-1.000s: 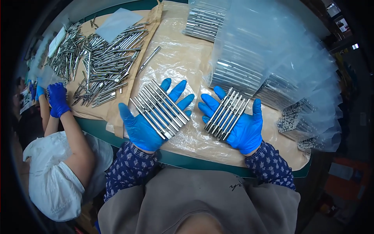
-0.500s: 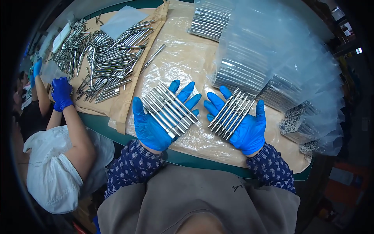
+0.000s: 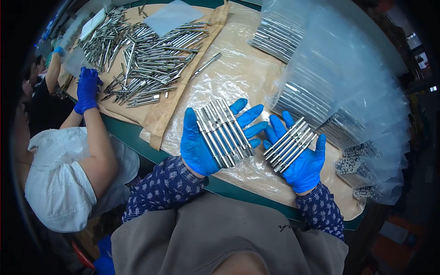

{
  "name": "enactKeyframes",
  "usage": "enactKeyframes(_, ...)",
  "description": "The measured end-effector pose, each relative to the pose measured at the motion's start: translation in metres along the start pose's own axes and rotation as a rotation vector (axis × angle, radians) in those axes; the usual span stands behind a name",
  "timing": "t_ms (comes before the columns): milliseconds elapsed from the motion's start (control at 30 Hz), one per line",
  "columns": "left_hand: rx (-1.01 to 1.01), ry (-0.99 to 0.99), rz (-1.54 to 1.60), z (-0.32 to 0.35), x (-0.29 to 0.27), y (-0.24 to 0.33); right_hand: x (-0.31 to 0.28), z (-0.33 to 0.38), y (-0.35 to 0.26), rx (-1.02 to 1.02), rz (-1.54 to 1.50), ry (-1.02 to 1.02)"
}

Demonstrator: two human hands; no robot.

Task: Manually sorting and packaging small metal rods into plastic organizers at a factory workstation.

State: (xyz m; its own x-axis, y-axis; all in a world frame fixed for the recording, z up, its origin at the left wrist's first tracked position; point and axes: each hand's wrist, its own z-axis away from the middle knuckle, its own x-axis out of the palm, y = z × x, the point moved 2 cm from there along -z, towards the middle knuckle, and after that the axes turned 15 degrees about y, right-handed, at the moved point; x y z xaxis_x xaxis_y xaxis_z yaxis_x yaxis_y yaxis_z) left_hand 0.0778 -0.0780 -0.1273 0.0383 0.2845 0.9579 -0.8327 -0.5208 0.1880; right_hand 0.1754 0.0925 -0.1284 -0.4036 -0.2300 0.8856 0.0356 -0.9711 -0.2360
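My left hand [image 3: 197, 146], in a blue glove, is palm up with its fingers spread. A row of several shiny stepped metal rods [image 3: 224, 135] lies side by side across that palm and fingers. To its right my right hand [image 3: 305, 169], gloved the same way, also faces up. It bears a second row of several slimmer-looking metal rods [image 3: 289, 145], set slantwise with the thumb beside them. Both hands are above a sheet of clear plastic [image 3: 243, 183] over brown paper, and their fingertips come close to each other.
A loose heap of metal rods [image 3: 156, 59] covers brown paper at the far left, topped by a white sheet [image 3: 173, 17]. One rod [image 3: 205, 67] lies apart. Clear bags of stacked rods [image 3: 302, 98] line the right. A co-worker's gloved hand [image 3: 87, 89] is by the heap.
The whole view has shifted, so the table and hands sit farther right. The rods on my left hand now stand steeper in the picture. Both hands still hold their rows.
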Motion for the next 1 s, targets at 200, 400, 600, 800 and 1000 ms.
enactKeyframes(200,-0.015,-0.005,0.024,0.001,-0.005,-0.004,-0.009,-0.001,-0.003,-0.130,0.039,-0.056)
enactKeyframes(400,-0.064,-0.095,0.126,0.004,-0.006,-0.003,-0.021,-0.006,-0.007,-0.185,0.151,0.114)
enactKeyframes(600,-0.227,-0.051,0.076,0.005,-0.006,-0.007,0.051,-0.001,-0.019,-0.717,0.993,-0.344)
enactKeyframes(800,-0.078,-0.143,0.068,0.017,-0.038,-0.011,0.101,-0.029,0.027,-1.058,2.031,-1.425)
enactKeyframes(1000,-0.169,0.203,0.083,0.010,-0.055,-0.019,0.105,-0.049,0.027,-0.873,2.092,-1.427)
